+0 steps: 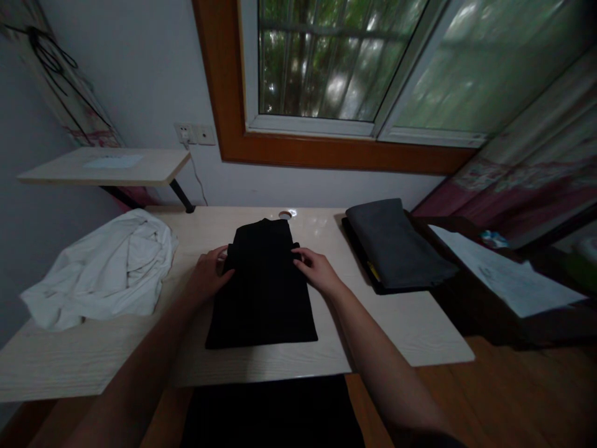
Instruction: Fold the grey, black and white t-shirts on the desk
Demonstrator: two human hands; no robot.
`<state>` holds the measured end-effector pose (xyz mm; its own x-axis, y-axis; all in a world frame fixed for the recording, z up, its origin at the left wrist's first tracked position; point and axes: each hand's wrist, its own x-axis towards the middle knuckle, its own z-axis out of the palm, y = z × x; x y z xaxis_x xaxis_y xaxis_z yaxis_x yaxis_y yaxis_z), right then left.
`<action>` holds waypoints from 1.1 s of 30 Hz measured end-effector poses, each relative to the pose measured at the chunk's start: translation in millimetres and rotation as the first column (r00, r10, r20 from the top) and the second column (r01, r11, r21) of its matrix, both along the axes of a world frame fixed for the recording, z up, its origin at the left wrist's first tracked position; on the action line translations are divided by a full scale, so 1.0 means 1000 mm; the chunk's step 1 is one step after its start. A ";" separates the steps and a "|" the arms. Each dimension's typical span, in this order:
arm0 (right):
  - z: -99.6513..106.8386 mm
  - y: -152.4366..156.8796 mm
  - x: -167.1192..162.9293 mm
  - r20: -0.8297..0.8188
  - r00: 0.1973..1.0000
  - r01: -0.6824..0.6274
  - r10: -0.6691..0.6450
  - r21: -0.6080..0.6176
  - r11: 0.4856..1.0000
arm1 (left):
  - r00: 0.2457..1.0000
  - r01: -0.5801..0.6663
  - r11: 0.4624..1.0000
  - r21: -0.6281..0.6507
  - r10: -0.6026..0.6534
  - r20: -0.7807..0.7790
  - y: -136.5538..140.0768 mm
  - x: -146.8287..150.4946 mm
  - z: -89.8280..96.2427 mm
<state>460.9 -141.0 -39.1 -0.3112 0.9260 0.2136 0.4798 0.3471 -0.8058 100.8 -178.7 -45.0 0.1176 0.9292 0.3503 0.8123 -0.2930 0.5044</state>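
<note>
1. Cloth, black and laid flat, lies on the table between the left hand and right hand.
2. Step in hand, as I judge it: arranging its 2 side edges.
3. Grip: thumb and fingers sit fairly narrow at each edge; whether either hand pinches fabric, I cannot tell.
4. Next move, I judge, calls for light, even control from both sides, since the fabric looks soft.
5. Count: 2 hands, 1 black piece between them, 1 crumpled white cloth, 1 gray cloth, 1 raised shelf.
</note>
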 end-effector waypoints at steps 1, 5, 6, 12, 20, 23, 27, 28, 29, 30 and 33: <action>0.001 -0.001 0.001 0.006 1.000 -0.019 0.019 -0.007 1.000 | 1.000 0.011 1.000 -0.023 -0.011 0.001 -0.001 0.000 0.002; 0.007 -0.004 0.005 0.024 0.997 -0.074 0.076 -0.055 0.996 | 0.995 0.064 0.992 -0.110 -0.055 0.088 -0.005 -0.001 0.006; 0.009 -0.005 0.005 0.031 0.997 -0.074 0.076 -0.061 0.995 | 0.990 0.070 0.988 -0.135 -0.052 0.131 -0.005 -0.001 0.006; 0.007 -0.005 0.001 0.035 0.999 0.016 -0.018 0.057 0.998 | 0.969 0.070 0.972 -0.223 -0.014 0.245 -0.006 0.000 0.008; 0.006 -0.003 0.002 0.017 1.000 0.020 -0.019 -0.026 0.999 | 0.972 0.153 0.958 -0.245 -0.100 0.214 -0.011 -0.003 0.014; 0.004 -0.003 0.002 0.023 1.000 0.014 -0.014 -0.011 1.000 | 0.969 0.166 0.952 -0.259 -0.109 0.220 -0.013 -0.002 0.018; -0.002 0.001 0.003 0.007 1.000 0.021 -0.022 0.086 0.996 | 0.968 0.160 0.954 -0.254 -0.102 0.227 -0.014 -0.001 0.021; -0.004 0.002 0.003 0.002 1.000 0.027 -0.028 0.106 0.994 | 0.968 0.160 0.954 -0.253 -0.101 0.232 -0.013 -0.001 0.020; -0.005 0.003 0.003 -0.001 0.999 0.037 -0.037 0.116 0.993 | 0.966 0.163 0.954 -0.251 -0.102 0.238 -0.013 -0.001 0.020; -0.007 0.004 0.004 -0.003 0.999 0.048 -0.048 0.115 0.992 | 0.963 0.169 0.954 -0.249 -0.107 0.245 -0.013 -0.002 0.019; -0.010 0.005 0.004 -0.022 0.998 0.069 -0.067 0.081 0.994 | 0.957 0.196 0.949 -0.246 -0.130 0.260 -0.013 -0.003 0.018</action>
